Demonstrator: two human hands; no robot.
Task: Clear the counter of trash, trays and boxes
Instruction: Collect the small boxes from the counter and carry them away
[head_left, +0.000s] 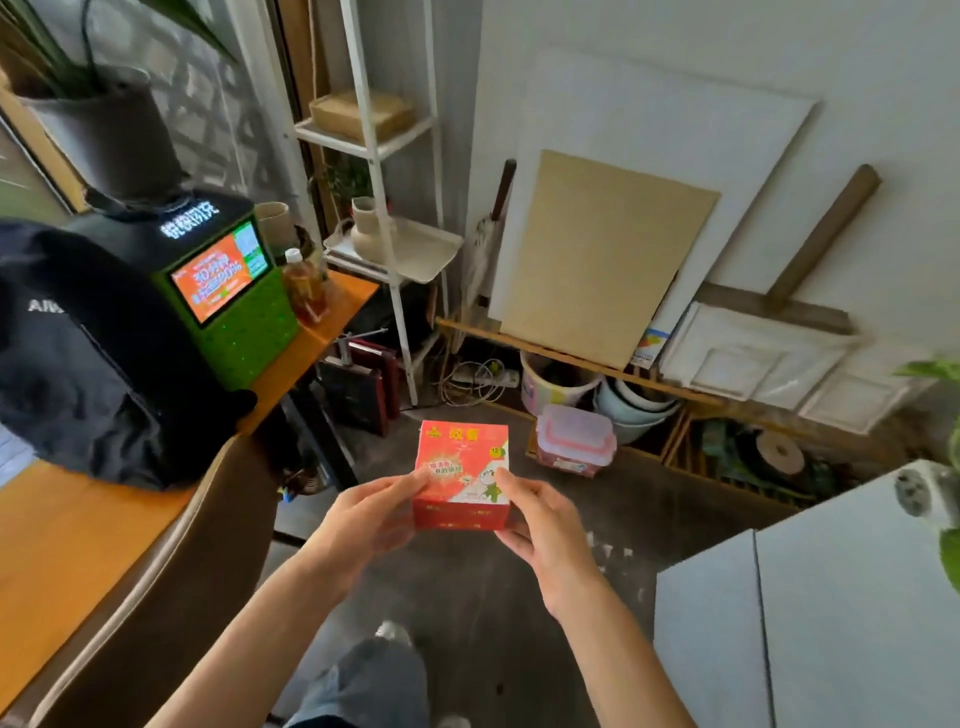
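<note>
A small red and white printed box (462, 457) is held in the air over the dark floor, in the middle of the view. My left hand (363, 514) grips its left side with the thumb on the top face. My right hand (540, 525) grips its right side, thumb on top and fingers under the bottom edge. The orange counter (67, 545) lies to the left, apart from the box.
On the counter stand a green machine with a lit screen (228, 296), a black bag (78, 358), a bottle of amber drink (304, 286) and a potted plant (104, 130). A white shelf rack (387, 208), leaning boards (608, 260), floor tubs (574, 441) and a white cabinet (831, 613) surround the floor.
</note>
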